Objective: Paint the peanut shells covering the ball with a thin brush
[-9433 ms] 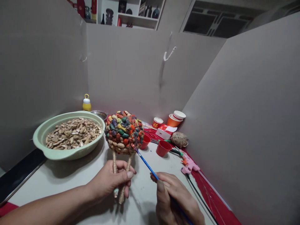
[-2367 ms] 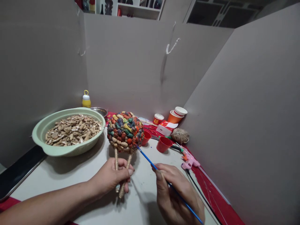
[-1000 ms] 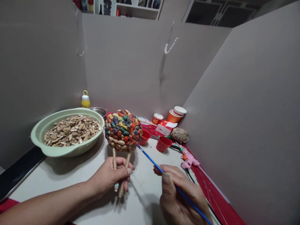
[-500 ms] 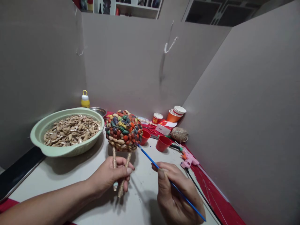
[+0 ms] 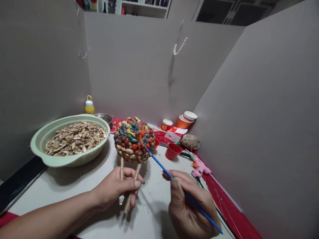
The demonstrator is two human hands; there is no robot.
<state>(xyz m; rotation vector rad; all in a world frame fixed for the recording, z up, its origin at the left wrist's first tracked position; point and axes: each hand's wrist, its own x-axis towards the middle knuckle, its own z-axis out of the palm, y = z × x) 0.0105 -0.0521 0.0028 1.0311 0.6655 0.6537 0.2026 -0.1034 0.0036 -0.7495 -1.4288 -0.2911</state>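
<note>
My left hand (image 5: pixel 117 189) is closed around the two twine-wrapped legs (image 5: pixel 122 167) of a ball covered in painted peanut shells (image 5: pixel 133 139), held upright over the white table (image 5: pixel 74 186). My right hand (image 5: pixel 191 205) pinches a thin blue paintbrush (image 5: pixel 161 166). The brush tip touches the right side of the ball, among red and blue shells. The lower rows of shells are bare tan.
A pale green colander of peanut shells (image 5: pixel 71 141) sits at the left, with a yellow bottle (image 5: pixel 89 105) behind it. Red cups (image 5: pixel 172 151), orange paper cups (image 5: pixel 185 121), a twine ball (image 5: pixel 189 142) and a pink glue gun (image 5: pixel 199 168) lie at the right. Grey panels wall the table.
The brush tip has moved up from the ball's lower edge onto its right side. The ball has shifted slightly right in my left hand.
</note>
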